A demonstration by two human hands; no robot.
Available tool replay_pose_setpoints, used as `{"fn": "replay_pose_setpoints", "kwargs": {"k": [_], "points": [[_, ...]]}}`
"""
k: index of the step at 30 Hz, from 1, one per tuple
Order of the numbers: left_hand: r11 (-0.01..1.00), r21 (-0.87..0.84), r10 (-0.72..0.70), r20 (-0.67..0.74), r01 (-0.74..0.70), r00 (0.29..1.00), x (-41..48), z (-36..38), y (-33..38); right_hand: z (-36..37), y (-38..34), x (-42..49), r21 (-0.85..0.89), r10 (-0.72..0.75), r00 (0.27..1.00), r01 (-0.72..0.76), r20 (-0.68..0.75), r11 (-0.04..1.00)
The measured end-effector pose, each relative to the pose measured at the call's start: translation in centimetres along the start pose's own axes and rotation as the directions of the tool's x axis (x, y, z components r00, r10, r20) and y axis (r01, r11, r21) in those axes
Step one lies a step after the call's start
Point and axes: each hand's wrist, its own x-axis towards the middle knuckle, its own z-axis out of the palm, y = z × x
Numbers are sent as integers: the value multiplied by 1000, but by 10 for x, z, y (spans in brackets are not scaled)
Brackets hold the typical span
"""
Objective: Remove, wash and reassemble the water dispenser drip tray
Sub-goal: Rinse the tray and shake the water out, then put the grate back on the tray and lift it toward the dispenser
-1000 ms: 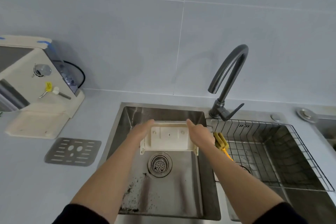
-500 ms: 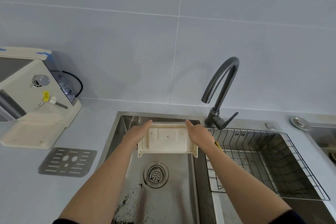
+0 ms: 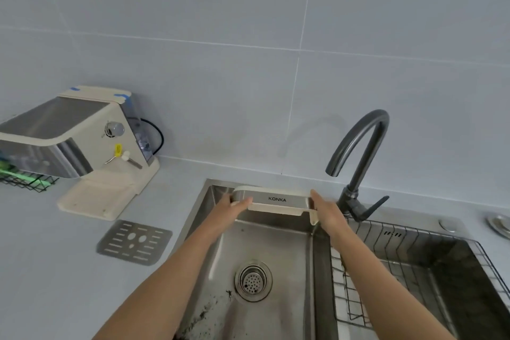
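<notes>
Both ends gripped: my left hand (image 3: 234, 205) and right hand (image 3: 327, 211) hold the drip tray (image 3: 276, 199), sink (image 3: 276, 243) beneath them, in my judgement to catch drips.

Drip tray (image 3: 276, 200) above the sink (image 3: 276, 246); dispenser (image 3: 82, 135) left on the counter (image 3: 41, 257); grate (image 3: 134, 242) before it; faucet (image 3: 358, 163) right.

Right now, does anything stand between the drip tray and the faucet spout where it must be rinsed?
Nothing visible does. Left hand and right hand hold the drip tray over the sink basin; the faucet spout hangs above and right of it, with only the right hand itself near that path.
</notes>
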Motion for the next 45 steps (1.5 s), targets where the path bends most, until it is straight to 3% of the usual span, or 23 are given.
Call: {"fn": "replay_pose_setpoints", "kwargs": {"k": [5, 12, 15, 18, 22, 33, 45], "points": [[997, -12, 73, 53, -73, 996, -13, -3, -12, 3, 16, 8, 170, 88, 996, -91, 21, 981], [982, -28, 185, 38, -184, 982, -24, -28, -19, 19, 12, -5, 259, -22, 995, -4, 97, 966], [974, -111, 205, 37, -200, 978, -28, -47, -19, 32, 4, -12, 305, -61, 993, 28, 99, 952], [969, -145, 199, -24, -200, 980, -32, -65, -20, 49, -3, -22, 266, -118, 988, 88, 98, 960], [977, -54, 199, -110, -206, 974, -31, -95, -37, 86, -13, -42, 200, -150, 985, 131, 81, 971], [977, 22, 211, 2, -211, 978, -39, -217, -110, 226, -26, -105, 118, -49, 997, 56, -61, 991], [973, 148, 175, 23, -176, 984, -81, -308, -201, 342, -7, -171, -40, 92, 996, -91, 10, 995]]}}
